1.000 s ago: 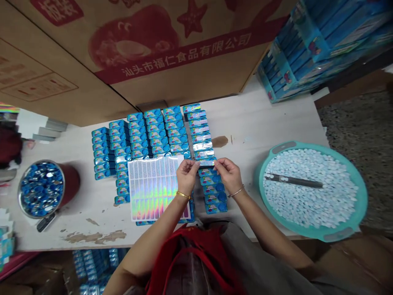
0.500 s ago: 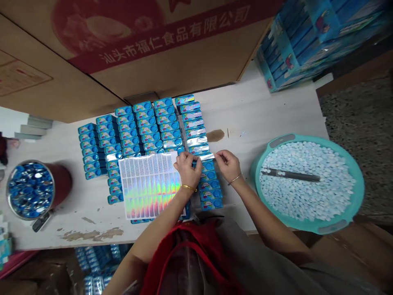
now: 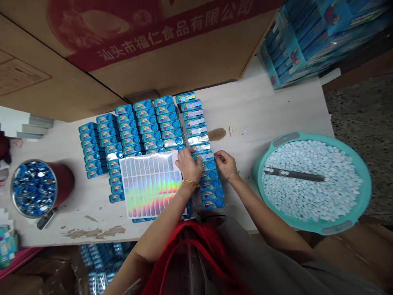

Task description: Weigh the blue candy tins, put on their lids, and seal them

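Note:
My left hand is closed, its thumb and fingers at the left end of a shiny sticker. The strip lies along the top of a small blue tin in the rightmost row of tins. My right hand pinches at the sticker's right end. Beneath my left wrist and beside that hand, a holographic sticker sheet rests over other tins, with bare backing at its upper right. Tins farther up the row carry shiny strips; nearer ones show printed lids.
A turquoise tub of pale tablets, with a dark bar on top, stands at right. More blue tins stand in rows at left, beside a red-brown bucket of blue pieces. Large cartons line the back; blue display boxes are stacked back right.
The sticker has come down from between my hands onto the tin's top. Both hands stay close to its ends, and the view has shifted slightly.

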Available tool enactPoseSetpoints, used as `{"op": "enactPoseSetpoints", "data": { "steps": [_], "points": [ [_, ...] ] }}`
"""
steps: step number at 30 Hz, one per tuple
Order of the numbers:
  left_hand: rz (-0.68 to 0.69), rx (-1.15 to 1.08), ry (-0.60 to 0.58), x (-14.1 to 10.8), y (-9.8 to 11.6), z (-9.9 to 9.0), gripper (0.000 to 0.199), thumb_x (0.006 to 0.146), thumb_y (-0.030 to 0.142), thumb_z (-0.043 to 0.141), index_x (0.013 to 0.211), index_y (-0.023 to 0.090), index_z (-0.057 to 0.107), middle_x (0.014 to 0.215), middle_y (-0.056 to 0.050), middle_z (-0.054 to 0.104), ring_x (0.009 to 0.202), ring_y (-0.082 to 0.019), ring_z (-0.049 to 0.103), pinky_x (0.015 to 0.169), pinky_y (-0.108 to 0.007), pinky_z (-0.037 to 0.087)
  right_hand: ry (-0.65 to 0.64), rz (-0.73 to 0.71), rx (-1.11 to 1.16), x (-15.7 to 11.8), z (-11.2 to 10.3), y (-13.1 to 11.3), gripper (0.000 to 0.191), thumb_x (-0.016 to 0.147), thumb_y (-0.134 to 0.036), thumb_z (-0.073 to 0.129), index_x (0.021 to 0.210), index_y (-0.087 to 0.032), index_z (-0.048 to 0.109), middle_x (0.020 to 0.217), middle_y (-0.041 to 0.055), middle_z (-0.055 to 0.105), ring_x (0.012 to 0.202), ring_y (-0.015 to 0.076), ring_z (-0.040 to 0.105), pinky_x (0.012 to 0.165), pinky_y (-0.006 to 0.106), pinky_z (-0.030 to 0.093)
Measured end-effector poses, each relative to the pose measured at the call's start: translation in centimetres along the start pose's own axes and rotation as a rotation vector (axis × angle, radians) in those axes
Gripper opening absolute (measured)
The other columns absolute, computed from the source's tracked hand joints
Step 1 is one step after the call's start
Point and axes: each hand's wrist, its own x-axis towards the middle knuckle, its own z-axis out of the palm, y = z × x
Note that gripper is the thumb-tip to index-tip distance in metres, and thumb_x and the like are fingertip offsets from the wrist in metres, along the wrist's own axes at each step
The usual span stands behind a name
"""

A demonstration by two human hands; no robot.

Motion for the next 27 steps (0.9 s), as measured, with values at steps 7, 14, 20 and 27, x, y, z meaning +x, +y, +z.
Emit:
{"op": "enactPoseSetpoints", "data": {
  "steps": [7,14,20,27],
  "points": [
    [0.317,0.080,-0.015,2.8,-5.0,-6.2,0.022,0.092,0.024,0.040,0.105,0.022,0.058,0.105,-0.009,0.062,0.100,-0.024,0.053,0.083,-0.038,0.038,0.143,-0.369,-0.356,-0.3,1.1,-5.2,0.025,0.091,-0.033,0.046,0.100,-0.017,0.063,0.091,0.0094,0.059,0.084,0.0224,0.055,0.076,0.035,0.045],
    [0.380,0.439,-0.187,5.4,-9.4,-9.5,0.021,0.089,0.031,0.050,0.104,0.021,0.061,0.102,-0.010,0.063,0.100,-0.028,0.053,0.085,-0.042,0.032,-0.172,-0.492,-0.736,-0.5,9.4,-9.5,0.035,0.094,-0.037,0.042,0.117,-0.018,0.061,0.103,0.0141,0.056,0.096,0.0294,0.047,0.079,0.040,0.037],
    [0.441,0.281,-0.249,5.6,-9.9,-10.1,0.022,0.094,0.031,0.041,0.090,0.021,0.060,0.090,-0.006,0.062,0.089,-0.021,0.054,0.085,-0.038,0.033,-0.245,-0.541,-0.768,0.5,10.8,-9.3,0.031,0.095,-0.038,0.039,0.098,-0.019,0.064,0.102,0.0121,0.058,0.095,0.0278,0.046,0.079,0.038,0.033],
    [0.583,0.355,-0.176,5.2,-10.3,-10.1,0.026,0.094,0.027,0.042,0.105,0.028,0.065,0.115,-0.007,0.064,0.107,-0.026,0.051,0.090,-0.045,0.030,-0.240,-0.483,-0.753,0.8,11.7,-9.7,0.036,0.097,-0.031,0.033,0.083,-0.019,0.064,0.093,0.0100,0.061,0.092,0.0258,0.047,0.077,0.038,0.030]
  ]
}}
